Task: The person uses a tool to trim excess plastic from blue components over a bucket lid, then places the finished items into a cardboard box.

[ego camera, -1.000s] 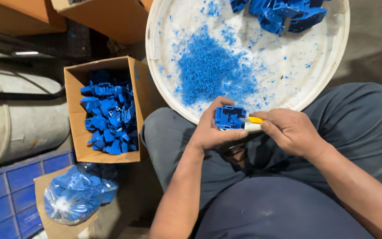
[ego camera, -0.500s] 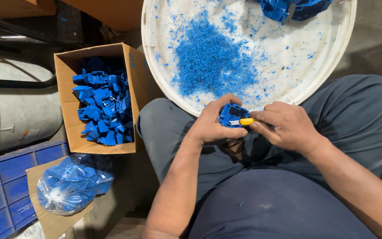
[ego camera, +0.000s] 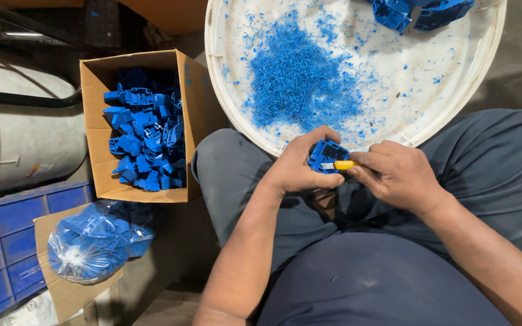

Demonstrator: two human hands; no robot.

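Note:
My left hand point(ego camera: 300, 166) grips a small blue plastic part point(ego camera: 327, 154) over my lap, just below the rim of a round white tray point(ego camera: 225, 90). My right hand point(ego camera: 397, 175) holds a yellow-handled knife point(ego camera: 341, 165) with its tip against the part. A heap of blue plastic shavings point(ego camera: 303, 78) lies in the middle of the tray. More blue parts point(ego camera: 421, 12) sit at the tray's far edge.
A cardboard box point(ego camera: 95, 139) full of blue parts point(ego camera: 146, 139) stands to my left. Below it a clear bag of blue parts point(ego camera: 95, 241) rests on cardboard. A blue bin point(ego camera: 7, 241) and a grey drum point(ego camera: 25, 145) are at far left.
The view has shifted slightly, with the box and tray sliding right and down. Both hands stay together on the part and knife, in nearly the same place.

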